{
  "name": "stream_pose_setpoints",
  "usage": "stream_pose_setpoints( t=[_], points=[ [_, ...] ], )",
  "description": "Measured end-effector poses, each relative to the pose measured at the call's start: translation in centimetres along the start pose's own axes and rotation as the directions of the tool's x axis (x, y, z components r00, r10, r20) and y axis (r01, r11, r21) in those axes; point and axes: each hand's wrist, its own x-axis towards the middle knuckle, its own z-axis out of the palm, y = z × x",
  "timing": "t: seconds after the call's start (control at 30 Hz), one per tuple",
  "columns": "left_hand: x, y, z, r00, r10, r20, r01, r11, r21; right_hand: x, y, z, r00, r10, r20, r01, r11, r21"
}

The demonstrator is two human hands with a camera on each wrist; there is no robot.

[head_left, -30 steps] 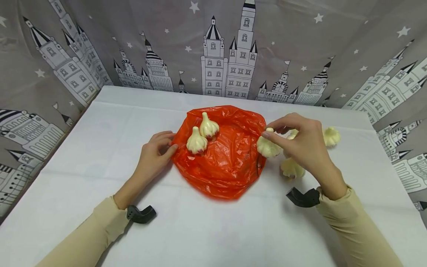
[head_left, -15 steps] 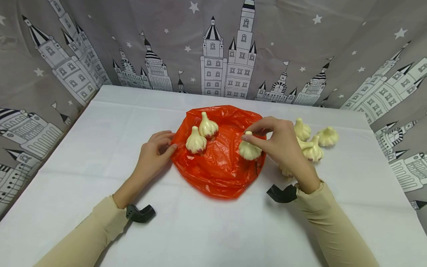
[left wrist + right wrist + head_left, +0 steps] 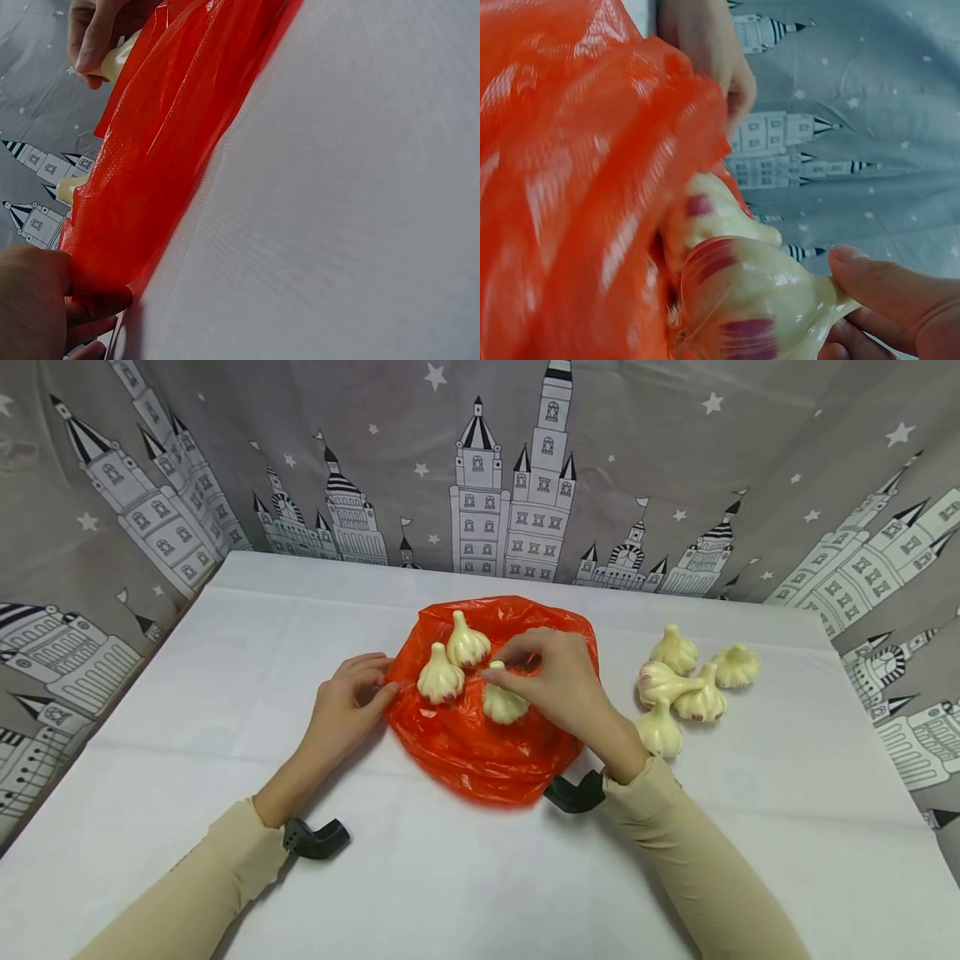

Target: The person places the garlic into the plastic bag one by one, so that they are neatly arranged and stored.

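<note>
A red plastic bag (image 3: 480, 768) lies spread open on the white table in the head view. Two cream garlic bulbs (image 3: 441, 677) sit together in its left part, stems up. My right hand (image 3: 566, 681) pinches a third garlic bulb (image 3: 505, 704) by its stem, over the middle of the bag. In the right wrist view this held bulb (image 3: 754, 300) shows purple streaks, with thumb and fingers at its stem. At the bag's left edge, my left hand (image 3: 348, 697) pinches the red plastic between thumb and fingers. The left wrist view shows those fingers (image 3: 97, 300) partly behind the plastic.
Several more garlic bulbs (image 3: 701, 695) are clustered on the table (image 3: 795, 760) right of the bag. A grey curtain (image 3: 637, 427) printed with castles and stars stands behind the table. Each wrist carries a black camera mount (image 3: 318, 840).
My right hand has carried its garlic bulb leftward, from the bag's right edge to over its middle. The loose bulbs on the right are now uncovered. The left hand stays in place.
</note>
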Motion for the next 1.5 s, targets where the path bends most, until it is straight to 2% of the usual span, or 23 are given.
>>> stream_pose_setpoints(
  t=[0.23, 0.5, 0.7, 0.97, 1.37, 1.5],
  points=[
    [0.0, -0.1, 0.1, 1.000, 0.005, 0.002, -0.005, 1.000, -0.001, 0.3, -0.4, 1.9, 0.999, 0.015, 0.039, -0.016, 1.000, 0.022],
    [0.1, 0.1, -0.2, 1.000, 0.000, 0.006, 0.000, 1.000, -0.005, 0.2, -0.6, 3.4, 1.000, -0.006, 0.005, 0.006, 0.999, 0.049],
    [0.1, 0.1, -0.2, 1.000, -0.004, 0.011, 0.004, 1.000, 0.005, 0.1, -0.8, 4.5, 1.000, 0.008, -0.004, -0.007, 0.995, 0.099],
    [0.1, -0.4, 0.0, 1.000, 0.011, 0.011, -0.012, 1.000, 0.019, -0.2, -0.9, 6.0, 0.999, -0.028, 0.028, 0.026, 0.997, 0.072],
    [0.1, -0.3, -0.1, 1.000, 0.007, 0.012, -0.007, 1.000, 0.028, -0.5, -0.9, 6.0, 0.998, -0.032, 0.052, 0.029, 0.998, 0.052],
    [0.1, -0.2, -0.1, 1.000, 0.003, 0.016, -0.003, 1.000, 0.022, -0.6, -0.9, 5.7, 0.998, -0.007, 0.057, 0.003, 0.998, 0.068]
  ],
)
